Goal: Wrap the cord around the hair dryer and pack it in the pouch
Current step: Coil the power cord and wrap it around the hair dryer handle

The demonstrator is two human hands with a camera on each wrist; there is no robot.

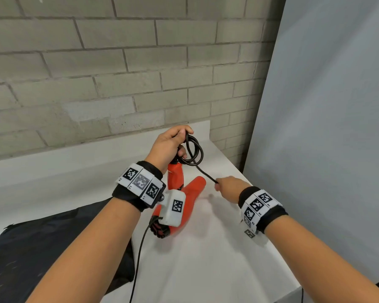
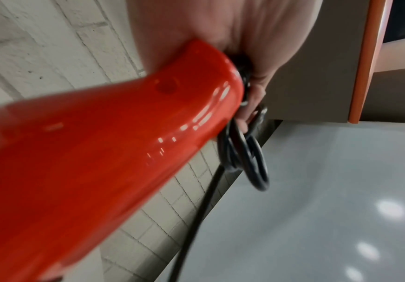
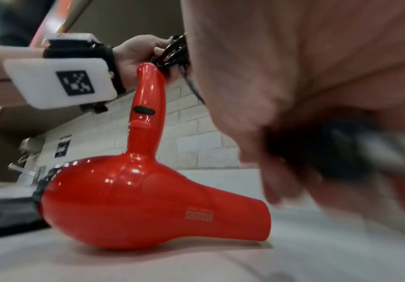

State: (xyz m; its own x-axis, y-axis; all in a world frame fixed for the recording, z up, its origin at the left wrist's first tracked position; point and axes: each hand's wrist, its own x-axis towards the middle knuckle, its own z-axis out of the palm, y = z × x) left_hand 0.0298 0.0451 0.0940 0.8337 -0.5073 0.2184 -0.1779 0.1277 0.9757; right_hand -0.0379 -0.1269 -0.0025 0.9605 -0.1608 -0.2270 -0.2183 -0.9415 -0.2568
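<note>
The red hair dryer (image 1: 194, 191) lies on its side on the white table, handle pointing up and nozzle to the right; my wrist camera hides much of its body. My left hand (image 1: 173, 145) grips the top of the handle (image 3: 148, 85) together with a few loops of black cord (image 1: 197, 149). From those loops a straight stretch of cord runs down right into my right hand (image 1: 228, 186), which is closed round its end. A dark, blurred shape (image 3: 329, 145) shows in that fist in the right wrist view. The black pouch (image 1: 53, 248) lies flat at the left.
A brick wall (image 1: 96, 62) stands behind the table (image 1: 206, 270). A pale blue-grey panel (image 1: 326, 106) closes off the right side, right next to the table's edge. A thin black cable (image 1: 140, 248) hangs from near the dryer's rear towards the front edge.
</note>
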